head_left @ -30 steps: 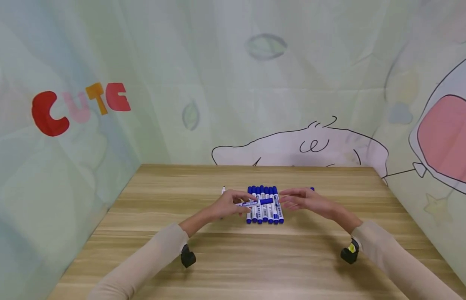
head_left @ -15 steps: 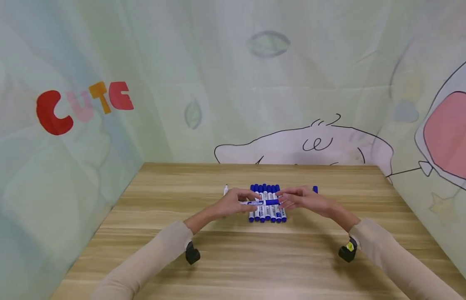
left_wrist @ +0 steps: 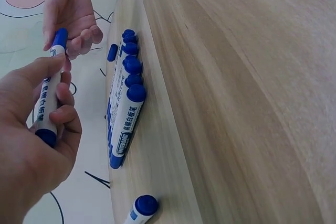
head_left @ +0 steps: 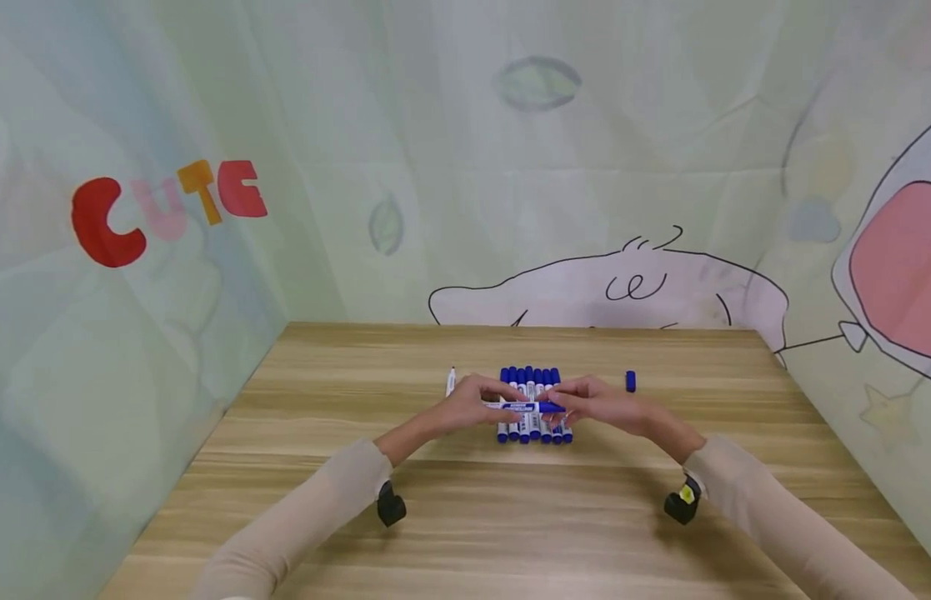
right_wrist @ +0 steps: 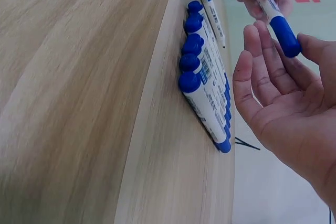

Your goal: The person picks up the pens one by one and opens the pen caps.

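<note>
My left hand [head_left: 465, 406] grips a blue-and-white whiteboard marker [left_wrist: 47, 95] by its barrel, holding it level above a row of similar markers [right_wrist: 206, 106]. The blue cap [right_wrist: 285, 36] of the held marker points to the right. At that cap is my right hand [head_left: 603, 406], its thumb and index finger pinching the cap while the other fingers stay loosely bent. The row lies side by side on the table, caps toward the back, partly hidden by both hands in the head view.
Left of the row lies an uncapped marker [head_left: 451, 381], its bare tip toward the back. A loose blue cap [head_left: 631, 382] rests on the wooden table [head_left: 510, 525] to the right. Printed fabric [head_left: 345, 167] hangs behind the table.
My right hand has moved left and closed its fingertips onto the cap of the held marker. The left hand has levelled that marker and stays over the row.
</note>
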